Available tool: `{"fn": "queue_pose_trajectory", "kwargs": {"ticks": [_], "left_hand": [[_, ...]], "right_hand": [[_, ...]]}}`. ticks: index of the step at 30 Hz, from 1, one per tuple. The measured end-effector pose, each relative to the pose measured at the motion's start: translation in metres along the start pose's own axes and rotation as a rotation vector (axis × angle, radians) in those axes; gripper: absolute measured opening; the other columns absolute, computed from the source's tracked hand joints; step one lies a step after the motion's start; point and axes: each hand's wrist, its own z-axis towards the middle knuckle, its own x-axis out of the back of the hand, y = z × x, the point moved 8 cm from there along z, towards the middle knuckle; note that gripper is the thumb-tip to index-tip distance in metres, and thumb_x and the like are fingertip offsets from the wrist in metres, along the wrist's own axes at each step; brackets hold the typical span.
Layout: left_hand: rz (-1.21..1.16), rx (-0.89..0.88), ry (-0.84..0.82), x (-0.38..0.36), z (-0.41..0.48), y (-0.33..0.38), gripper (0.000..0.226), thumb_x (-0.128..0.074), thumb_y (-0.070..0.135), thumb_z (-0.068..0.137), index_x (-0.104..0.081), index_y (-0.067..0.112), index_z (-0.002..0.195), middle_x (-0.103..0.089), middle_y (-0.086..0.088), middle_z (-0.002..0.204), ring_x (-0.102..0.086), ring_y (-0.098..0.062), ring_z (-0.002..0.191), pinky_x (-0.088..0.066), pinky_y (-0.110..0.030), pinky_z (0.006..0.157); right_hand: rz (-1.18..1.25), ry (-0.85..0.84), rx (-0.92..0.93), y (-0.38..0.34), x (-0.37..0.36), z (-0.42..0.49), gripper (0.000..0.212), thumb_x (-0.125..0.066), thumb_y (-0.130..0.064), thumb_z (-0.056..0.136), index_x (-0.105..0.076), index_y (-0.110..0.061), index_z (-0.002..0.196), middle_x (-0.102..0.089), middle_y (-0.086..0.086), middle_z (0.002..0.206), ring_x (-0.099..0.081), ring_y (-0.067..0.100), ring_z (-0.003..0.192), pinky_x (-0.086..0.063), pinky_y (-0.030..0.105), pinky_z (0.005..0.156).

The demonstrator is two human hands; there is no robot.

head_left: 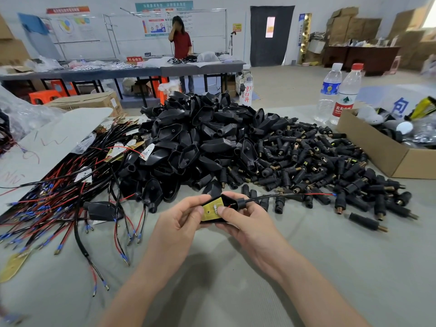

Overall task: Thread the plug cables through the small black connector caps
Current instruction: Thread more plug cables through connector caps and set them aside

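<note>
Cable (271,197) is running through the black cap (240,203), which left grip (181,220) and right grip (247,223) are pinching; cardboard box (372,147) is holding bags (422,132).

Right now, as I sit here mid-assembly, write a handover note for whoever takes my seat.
Left hand: grips the left end of a black plastic shell with a yellow circuit board seated in it.
Right hand: holds the shell's right end, thumb on the board.
Done: the black cable exits the shell's neck and runs right.
Left: unclear whether a cap is on this cable yet. The heap of small black brass-tipped connector caps lies right, the pile of black shells centre, and the loose red-and-black cables left.
</note>
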Motion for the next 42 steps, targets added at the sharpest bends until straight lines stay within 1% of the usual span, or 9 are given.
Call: {"fn": "queue_pose_trajectory", "kwargs": {"ticks": [8, 14, 20, 24, 27, 36, 39, 41, 42], "left_hand": [[-0.065, 0.029, 0.036, 0.001, 0.002, -0.002, 0.026, -0.055, 0.000, 0.098, -0.072, 0.014, 0.111, -0.077, 0.001, 0.102, -0.073, -0.015, 0.096, -0.057, -0.018, 0.079], [-0.158, 0.091, 0.050, 0.002, 0.001, -0.006, 0.024, -0.056, -0.001, 0.097, -0.073, 0.012, 0.108, -0.078, -0.003, 0.099, -0.074, -0.017, 0.095, -0.057, -0.017, 0.075], [-0.167, 0.101, 0.059, 0.001, 0.001, -0.006, 0.023, -0.057, 0.000, 0.097, -0.073, 0.013, 0.107, -0.078, -0.004, 0.099, -0.074, -0.018, 0.094, -0.057, -0.017, 0.075], [-0.173, 0.124, 0.080, 0.002, 0.001, -0.010, 0.023, -0.058, 0.001, 0.097, -0.074, 0.013, 0.107, -0.078, -0.005, 0.100, -0.074, -0.018, 0.095, -0.057, -0.018, 0.075], [-0.236, 0.184, 0.077, 0.001, 0.001, -0.016, 0.022, -0.059, 0.002, 0.097, -0.074, 0.013, 0.109, -0.077, -0.007, 0.102, -0.074, -0.021, 0.098, -0.058, -0.020, 0.077], [-0.325, 0.263, 0.086, 0.002, 0.001, -0.025, 0.021, -0.061, 0.003, 0.095, -0.075, 0.013, 0.107, -0.077, -0.011, 0.104, -0.074, -0.024, 0.098, -0.059, -0.023, 0.078], [-0.451, 0.359, 0.092, -0.004, -0.001, -0.033, 0.022, -0.062, 0.002, 0.092, -0.072, 0.007, 0.111, -0.076, -0.015, 0.106, -0.075, -0.026, 0.095, -0.060, -0.024, 0.077], [-0.579, 0.447, 0.094, -0.012, -0.003, -0.039, 0.027, -0.065, 0.003, 0.084, -0.071, 0.004, 0.111, -0.075, -0.018, 0.105, -0.076, -0.026, 0.089, -0.060, -0.023, 0.070], [-0.626, 0.483, 0.089, -0.016, -0.004, -0.042, 0.030, -0.067, 0.004, 0.079, -0.071, 0.002, 0.109, -0.075, -0.019, 0.104, -0.076, -0.026, 0.086, -0.060, -0.023, 0.067]], "right_hand": [[0.009, 0.003, -0.003, -0.002, -0.001, -0.001, 0.032, -0.067, 0.006, 0.089, -0.064, -0.010, 0.116, -0.076, 0.009, 0.093, -0.074, 0.020, 0.092, -0.057, 0.023, 0.074], [0.032, -0.009, -0.011, -0.003, -0.002, -0.002, 0.034, -0.067, 0.006, 0.088, -0.063, -0.007, 0.119, -0.076, 0.010, 0.095, -0.074, 0.020, 0.092, -0.057, 0.023, 0.074], [0.024, -0.004, -0.006, -0.004, -0.002, -0.002, 0.032, -0.067, 0.006, 0.089, -0.063, -0.008, 0.118, -0.076, 0.010, 0.095, -0.074, 0.020, 0.091, -0.057, 0.023, 0.075], [-0.042, 0.007, 0.028, -0.004, -0.001, -0.001, 0.030, -0.067, 0.003, 0.089, -0.065, -0.012, 0.115, -0.076, 0.005, 0.093, -0.073, 0.016, 0.090, -0.056, 0.023, 0.076], [-0.092, 0.009, 0.052, -0.005, 0.000, -0.002, 0.030, -0.069, 0.000, 0.089, -0.067, -0.016, 0.115, -0.076, 0.002, 0.091, -0.072, 0.014, 0.089, -0.056, 0.023, 0.078], [-0.131, 0.020, 0.063, -0.005, 0.000, -0.001, 0.029, -0.070, -0.001, 0.088, -0.069, -0.018, 0.111, -0.076, 0.001, 0.090, -0.072, 0.013, 0.088, -0.056, 0.022, 0.077], [-0.207, 0.081, 0.092, -0.007, 0.000, -0.004, 0.029, -0.069, -0.004, 0.089, -0.072, -0.027, 0.106, -0.075, 0.002, 0.091, -0.070, 0.013, 0.087, -0.054, 0.024, 0.077], [-0.314, 0.137, 0.146, -0.010, 0.000, -0.007, 0.030, -0.068, -0.009, 0.089, -0.070, -0.035, 0.104, -0.074, 0.003, 0.097, -0.069, 0.015, 0.091, -0.054, 0.026, 0.081], [-0.351, 0.155, 0.181, -0.012, -0.001, -0.009, 0.029, -0.067, -0.012, 0.089, -0.069, -0.038, 0.104, -0.074, 0.002, 0.100, -0.068, 0.014, 0.094, -0.053, 0.024, 0.082]]}}
